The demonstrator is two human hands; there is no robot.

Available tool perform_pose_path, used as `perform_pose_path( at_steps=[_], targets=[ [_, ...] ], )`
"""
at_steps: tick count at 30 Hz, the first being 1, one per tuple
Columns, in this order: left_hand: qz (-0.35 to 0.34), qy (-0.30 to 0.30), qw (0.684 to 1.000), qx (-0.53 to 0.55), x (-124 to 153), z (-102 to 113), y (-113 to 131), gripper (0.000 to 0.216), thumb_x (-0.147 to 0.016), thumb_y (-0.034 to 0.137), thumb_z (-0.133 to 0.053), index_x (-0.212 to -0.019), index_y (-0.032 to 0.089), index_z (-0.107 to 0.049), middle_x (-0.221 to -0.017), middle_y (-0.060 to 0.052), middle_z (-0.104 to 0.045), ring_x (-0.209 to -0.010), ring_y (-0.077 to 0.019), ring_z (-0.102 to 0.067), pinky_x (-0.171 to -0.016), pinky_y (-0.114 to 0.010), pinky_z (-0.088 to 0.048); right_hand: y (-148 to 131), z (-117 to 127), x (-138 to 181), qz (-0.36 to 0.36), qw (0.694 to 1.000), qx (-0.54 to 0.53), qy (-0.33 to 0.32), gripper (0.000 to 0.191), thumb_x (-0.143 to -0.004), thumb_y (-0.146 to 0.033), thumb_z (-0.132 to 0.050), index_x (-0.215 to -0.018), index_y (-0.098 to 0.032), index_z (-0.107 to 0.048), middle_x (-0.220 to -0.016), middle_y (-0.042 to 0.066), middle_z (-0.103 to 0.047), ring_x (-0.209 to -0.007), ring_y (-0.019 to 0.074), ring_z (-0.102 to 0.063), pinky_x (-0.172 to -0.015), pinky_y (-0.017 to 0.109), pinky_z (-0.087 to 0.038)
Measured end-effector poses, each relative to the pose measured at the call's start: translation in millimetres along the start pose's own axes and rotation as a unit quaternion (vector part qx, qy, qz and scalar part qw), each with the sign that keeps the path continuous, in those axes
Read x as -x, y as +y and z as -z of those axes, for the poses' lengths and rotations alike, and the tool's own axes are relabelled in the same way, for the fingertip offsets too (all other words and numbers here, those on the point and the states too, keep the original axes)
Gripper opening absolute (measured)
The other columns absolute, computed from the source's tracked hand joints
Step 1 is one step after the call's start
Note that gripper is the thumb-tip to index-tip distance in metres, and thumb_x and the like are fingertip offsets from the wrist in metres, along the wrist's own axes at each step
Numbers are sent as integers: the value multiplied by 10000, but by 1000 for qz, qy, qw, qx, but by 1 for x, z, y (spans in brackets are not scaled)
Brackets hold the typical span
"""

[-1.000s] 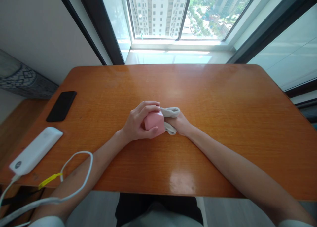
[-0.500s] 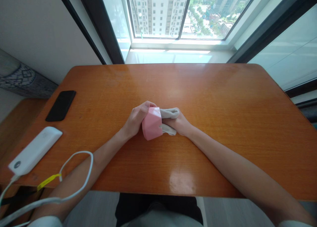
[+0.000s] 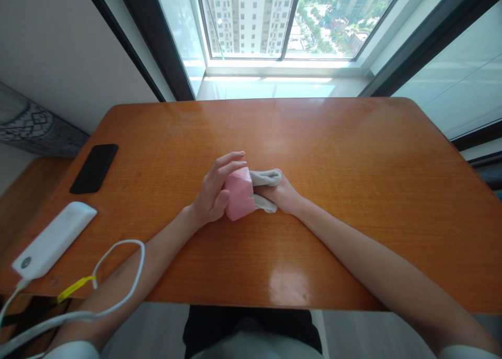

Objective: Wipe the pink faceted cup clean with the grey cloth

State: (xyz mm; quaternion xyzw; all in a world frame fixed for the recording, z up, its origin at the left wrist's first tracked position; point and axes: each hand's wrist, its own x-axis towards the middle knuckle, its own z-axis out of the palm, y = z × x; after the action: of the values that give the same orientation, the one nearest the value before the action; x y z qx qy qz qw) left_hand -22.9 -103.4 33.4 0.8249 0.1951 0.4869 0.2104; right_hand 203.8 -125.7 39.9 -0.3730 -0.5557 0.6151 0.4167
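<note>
A pink faceted cup-like object point(image 3: 239, 197) is held above the middle of the table, its open side seemingly to the right. My left hand point(image 3: 215, 189) lies along its left side, fingers stretched out and spread past its top edge, thumb at its lower left. My right hand point(image 3: 276, 192) is closed on a folded light grey cloth point(image 3: 266, 177). One fold of cloth shows above the fingers and another below. The right fingertips and part of the cloth are hidden at or inside the pink object.
On the wooden table point(image 3: 333, 155), a black phone point(image 3: 94, 168) lies at the left. Nearer is a white power bank point(image 3: 55, 239) with a white cable point(image 3: 117, 301) and a yellow tag point(image 3: 74, 288), crossing over my left forearm. A window point(image 3: 282, 24) lies beyond the far edge.
My left hand has loosened from around the pink object; its fingers have straightened and lifted, and the thumb has dropped to the near side. My right hand and the cloth have barely moved.
</note>
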Motion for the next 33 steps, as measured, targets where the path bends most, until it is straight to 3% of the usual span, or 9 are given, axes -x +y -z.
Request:
perform_pose_path(
  at_steps=[5, 9, 14, 19, 25, 29, 33],
  targets=[
    [-231, -88, 960, -134, -5, 16, -9, 821, -938, 853, -637, -1578, 346, -551, -1673, -147, -566, -1469, -392, -634, -1207, -614, -552, -1, -1, 0, 13, 1000, 2, 4, 138, -820, -309, -788, -771, -182, -766, -734, -17, -684, -657, 125, -565, -595, 244, -473],
    [-279, -117, 934, -192, -9, 25, -12, 968, -801, 877, -805, -1546, 314, -551, -1713, -180, -503, -1501, -388, -609, -1253, -614, -529, -2, -2, 0, 5, 1000, -10, 12, 108, -796, -286, -789, -788, -180, -774, -748, -16, -689, -674, 128, -579, -617, 248, -489],
    [-253, -139, 934, -210, -9, 30, -15, 969, -829, 798, -851, -1609, 394, -443, -1716, -146, -499, -1515, -360, -604, -1230, -623, -561, 0, -3, 0, -7, 999, -18, 34, 139, -767, -301, -830, -777, -179, -764, -760, -12, -687, -686, 132, -581, -633, 256, -504],
    [-242, -122, 941, -202, -9, 26, -12, 961, -823, 653, -932, -1597, 330, -462, -1650, -183, -554, -1491, -378, -616, -1148, -592, -633, 0, -4, 0, -11, 999, -15, 39, 165, -756, -312, -829, -742, -178, -733, -734, -13, -661, -669, 128, -561, -610, 253, -487],
    [-164, -86, 970, -156, -12, 19, -10, 1003, -784, 617, -939, -1609, 283, -478, -1496, -198, -645, -1355, -398, -684, -1082, -600, -650, -1, -5, -1, 9, 1000, -2, 21, 157, -786, -315, -756, -729, -192, -677, -670, -36, -577, -607, 106, -474, -555, 245, -416],
    [-58, -68, 996, -21, -7, 11, -12, 940, -831, 642, -875, -1592, 235, -502, -1419, -196, -673, -1285, -375, -710, -1053, -537, -639, -2, -6, 0, 41, 998, 55, -5, 228, -800, -295, -713, -655, -218, -554, -647, -44, -514, -623, 108, -439, -566, 250, -389],
    [68, -59, 992, 92, -3, 6, -15, 849, -900, 681, -810, -1557, 235, -511, -1412, -171, -682, -1202, -329, -739, -1035, -471, -617, -4, -7, 2, 64, 994, 84, -2, 159, -818, -268, -656, -698, -219, -565, -716, -21, -564, -656, 126, -478, -599, 272, -413]
  ],
)
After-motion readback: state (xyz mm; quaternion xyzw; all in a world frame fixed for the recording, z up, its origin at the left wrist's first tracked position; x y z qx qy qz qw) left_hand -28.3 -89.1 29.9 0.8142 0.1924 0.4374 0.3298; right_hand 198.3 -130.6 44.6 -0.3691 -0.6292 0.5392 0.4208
